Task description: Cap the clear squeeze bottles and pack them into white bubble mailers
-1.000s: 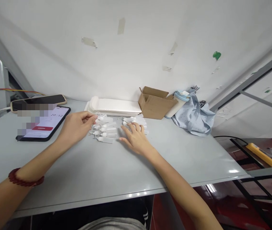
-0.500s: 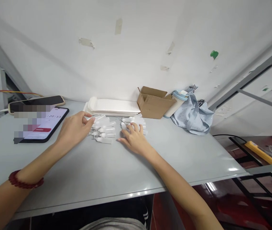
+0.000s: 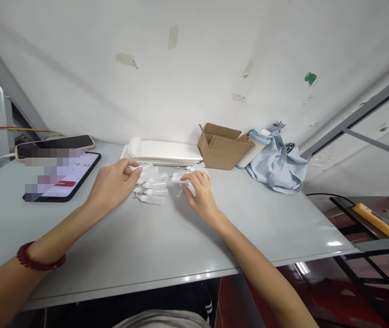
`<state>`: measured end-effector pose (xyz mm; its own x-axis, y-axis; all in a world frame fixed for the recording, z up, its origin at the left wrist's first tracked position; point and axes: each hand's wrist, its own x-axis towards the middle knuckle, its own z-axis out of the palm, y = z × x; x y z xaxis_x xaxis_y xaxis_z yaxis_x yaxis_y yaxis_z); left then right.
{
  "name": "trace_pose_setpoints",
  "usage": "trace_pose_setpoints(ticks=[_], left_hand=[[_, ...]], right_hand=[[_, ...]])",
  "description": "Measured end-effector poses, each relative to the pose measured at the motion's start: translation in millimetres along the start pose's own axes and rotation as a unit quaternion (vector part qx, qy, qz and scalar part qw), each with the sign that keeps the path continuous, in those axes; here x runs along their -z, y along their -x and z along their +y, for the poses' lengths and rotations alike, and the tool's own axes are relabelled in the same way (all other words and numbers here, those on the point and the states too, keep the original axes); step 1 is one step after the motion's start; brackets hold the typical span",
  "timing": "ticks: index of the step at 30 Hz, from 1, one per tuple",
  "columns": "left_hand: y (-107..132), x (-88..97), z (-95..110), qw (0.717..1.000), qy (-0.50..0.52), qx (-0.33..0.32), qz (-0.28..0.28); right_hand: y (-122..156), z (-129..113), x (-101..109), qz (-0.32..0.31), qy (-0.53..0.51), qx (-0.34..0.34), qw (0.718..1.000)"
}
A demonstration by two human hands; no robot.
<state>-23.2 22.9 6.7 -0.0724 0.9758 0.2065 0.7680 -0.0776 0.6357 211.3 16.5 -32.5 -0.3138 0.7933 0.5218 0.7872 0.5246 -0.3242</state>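
Two loose heaps of small clear tubes (image 3: 156, 192) with white ends lie on the grey table (image 3: 139, 255). At the left one, the person's left hand (image 3: 114, 184) has thumb and forefinger nearly meeting; from where I stand, I can't tell whether they pinch a tube. The right hand (image 3: 200, 196) curls over the other heap, thumb and fingertips slightly apart, any hold hidden from me. Behind the heaps sit a flat white stack (image 3: 170, 151) and an open cardboard box (image 3: 223, 152).
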Motion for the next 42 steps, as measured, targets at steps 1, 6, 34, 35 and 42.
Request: trace_pose_setpoints(ticks=[1,6,34,35,42], left_hand=[[0.8,-1.7,-0.3,1.0,0.009,-0.006,-0.001],[5.3,-9.1,-0.1,0.99,0.116,-0.018,-0.075],[10.8,-10.0,4.8,0.959,0.215,-0.045,-0.179],[11.1,-8.6,6.4,0.958,0.218,-0.044,-0.181],[11.5,-4.6,11.1,0.956,0.228,-0.057,-0.178]], right_hand=[[-0.3,0.5,0.6,0.013,-0.005,-0.002,1.0],[-0.3,-1.5,4.7,0.095,-0.107,-0.03,0.989],[-0.1,-17.3,15.2,0.065,-0.357,-0.135,0.922],[0.0,-17.4,15.2,0.066,-0.358,-0.135,0.922],[0.5,-18.3,15.4,0.059,-0.364,-0.139,0.919]])
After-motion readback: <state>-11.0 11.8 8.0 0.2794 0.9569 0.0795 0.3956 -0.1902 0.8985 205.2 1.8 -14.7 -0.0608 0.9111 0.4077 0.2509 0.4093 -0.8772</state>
